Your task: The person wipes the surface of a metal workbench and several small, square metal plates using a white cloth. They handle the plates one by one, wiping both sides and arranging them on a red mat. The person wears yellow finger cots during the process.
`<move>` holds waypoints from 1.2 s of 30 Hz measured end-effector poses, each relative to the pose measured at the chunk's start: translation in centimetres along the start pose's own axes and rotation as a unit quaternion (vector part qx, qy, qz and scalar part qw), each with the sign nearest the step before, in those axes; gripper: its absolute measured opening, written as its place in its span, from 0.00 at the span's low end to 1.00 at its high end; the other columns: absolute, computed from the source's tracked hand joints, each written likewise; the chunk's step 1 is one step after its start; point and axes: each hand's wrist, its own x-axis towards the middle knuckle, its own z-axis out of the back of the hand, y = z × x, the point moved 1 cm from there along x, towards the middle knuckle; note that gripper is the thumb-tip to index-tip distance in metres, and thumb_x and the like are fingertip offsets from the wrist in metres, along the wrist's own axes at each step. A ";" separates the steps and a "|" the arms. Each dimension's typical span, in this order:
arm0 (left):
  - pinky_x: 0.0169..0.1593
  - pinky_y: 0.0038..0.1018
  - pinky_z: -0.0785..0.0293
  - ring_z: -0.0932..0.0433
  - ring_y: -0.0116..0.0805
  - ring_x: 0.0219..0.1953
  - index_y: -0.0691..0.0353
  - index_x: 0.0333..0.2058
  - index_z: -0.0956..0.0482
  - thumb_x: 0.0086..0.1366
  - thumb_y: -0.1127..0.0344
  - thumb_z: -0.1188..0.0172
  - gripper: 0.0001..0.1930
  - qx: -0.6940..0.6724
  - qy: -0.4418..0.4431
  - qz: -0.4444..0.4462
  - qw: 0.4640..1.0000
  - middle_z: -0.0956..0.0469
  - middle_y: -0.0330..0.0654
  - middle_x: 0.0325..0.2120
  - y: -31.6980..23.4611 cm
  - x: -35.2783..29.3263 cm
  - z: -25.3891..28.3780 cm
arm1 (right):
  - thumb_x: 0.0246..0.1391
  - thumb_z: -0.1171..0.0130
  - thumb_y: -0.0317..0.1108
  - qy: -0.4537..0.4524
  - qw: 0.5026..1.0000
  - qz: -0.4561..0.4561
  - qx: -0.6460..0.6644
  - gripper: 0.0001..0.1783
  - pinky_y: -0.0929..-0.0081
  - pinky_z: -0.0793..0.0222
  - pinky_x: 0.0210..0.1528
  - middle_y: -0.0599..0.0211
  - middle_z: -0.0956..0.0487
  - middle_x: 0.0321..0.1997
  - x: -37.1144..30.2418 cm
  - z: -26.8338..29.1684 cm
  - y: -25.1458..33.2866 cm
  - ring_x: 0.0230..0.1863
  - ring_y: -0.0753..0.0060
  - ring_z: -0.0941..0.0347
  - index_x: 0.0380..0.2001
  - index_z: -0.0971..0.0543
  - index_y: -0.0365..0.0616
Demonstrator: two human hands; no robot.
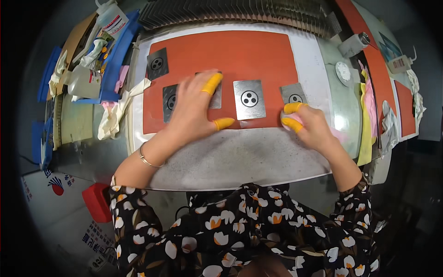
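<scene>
Several flat metal plates, each with a black round mark holding three dots, lie on an orange-red mat. One upright plate [250,99] rests between my hands near the mat's front edge. My left hand [189,104] spreads over the plates to its left, yellow finger cots on thumb and index finger; it partly covers a plate [215,96] and a darker plate [170,102]. My right hand [311,124], also with two yellow finger cots, pinches a pale pink cloth [340,135], mostly hidden, just below a tilted plate [293,93]. Another plate [158,63] lies far left.
The orange-red mat [221,48] lies on a white sheet, with a grey surface [230,152] in front. A rack of upright thin sheets [230,14] stands behind. Bottles and a blue tray [121,57] stand left; a metal can [354,45] and yellow cloth [365,124] are right.
</scene>
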 end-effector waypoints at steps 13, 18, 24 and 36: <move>0.62 0.49 0.58 0.41 0.43 0.58 0.66 0.53 0.37 0.41 0.54 0.31 0.41 0.029 0.067 0.012 0.997 0.35 0.48 0.53 -1.1 1.5 -2.6 | 0.34 0.39 0.28 0.018 0.988 0.080 -0.127 0.08 0.60 0.33 0.25 0.56 0.26 0.22 6.1 -4.7 -1.8 0.24 0.54 0.28 0.20 0.28 0.41; 0.63 0.50 0.62 0.40 0.42 0.57 0.67 0.54 0.38 0.42 0.55 0.31 0.42 -0.001 0.065 0.007 0.998 0.34 0.48 0.52 -1.3 1.8 -2.6 | 0.37 0.43 0.26 0.046 0.984 0.081 -0.149 0.04 0.60 0.33 0.25 0.56 0.26 0.22 5.6 -4.3 -1.2 0.24 0.52 0.27 0.22 0.26 0.41; 0.63 0.53 0.67 0.41 0.41 0.58 0.68 0.55 0.40 0.44 0.55 0.32 0.42 0.003 0.081 0.024 0.996 0.35 0.49 0.52 -0.8 0.6 -2.4 | 0.38 0.44 0.26 0.063 0.988 0.073 -0.124 0.04 0.57 0.33 0.26 0.55 0.24 0.24 7.9 -4.4 -2.4 0.25 0.51 0.27 0.23 0.27 0.39; 0.64 0.49 0.64 0.51 0.46 0.63 0.64 0.56 0.41 0.39 0.58 0.29 0.45 0.022 0.063 0.057 0.996 0.42 0.47 0.58 2.7 -2.3 0.6 | 0.47 0.44 0.32 0.108 0.983 0.107 -0.102 0.06 0.61 0.32 0.29 0.58 0.23 0.26 10.1 -5.6 -2.6 0.28 0.54 0.27 0.28 0.24 0.42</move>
